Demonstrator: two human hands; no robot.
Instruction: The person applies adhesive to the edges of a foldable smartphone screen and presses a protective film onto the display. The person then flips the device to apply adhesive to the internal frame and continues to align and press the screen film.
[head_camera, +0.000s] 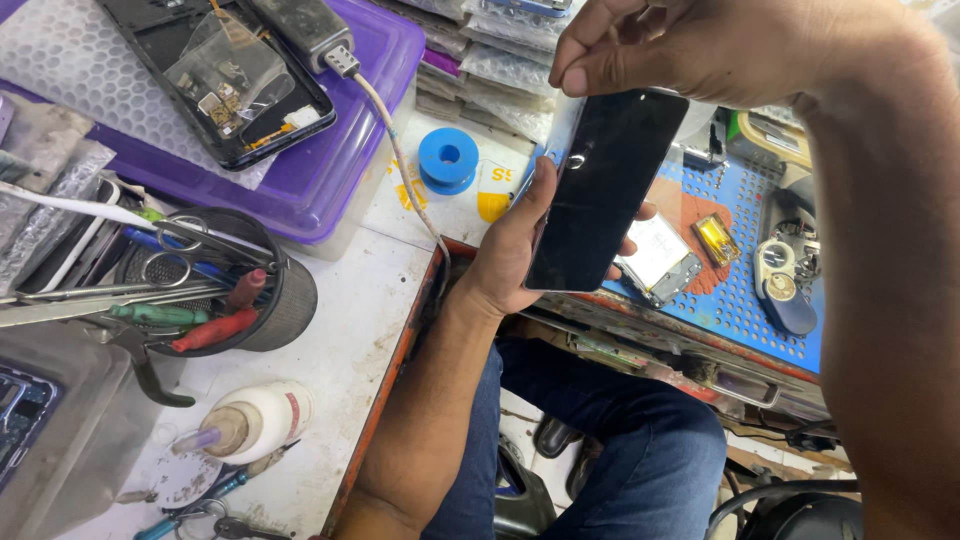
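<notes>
At the far left I see a black mesh tool cup on the white worktop, stuffed with scissors, tweezers and red- and green-handled screwdrivers. Just below it a small white bottle lies tipped on its side. Behind the cup sits a purple plastic box carrying an opened phone body with a clear bag of small parts on it. A blue spool stands on the worktop to the right of the box.

Moving right, my left hand comes up from below, wrist over my blue-jeaned knee. Its fingers are pinching the dark glass phone screen panel by the long edges, thumb along the left edge, fingertips showing at the right edge. The panel is held in the air, tilted, above the front edge of the blue perforated mat.

My right hand meets the panel's top end, fingers curled together and gripping that upper edge. On the mat, just right of the panel, lie a silver phone part and a small yellow component.
</notes>
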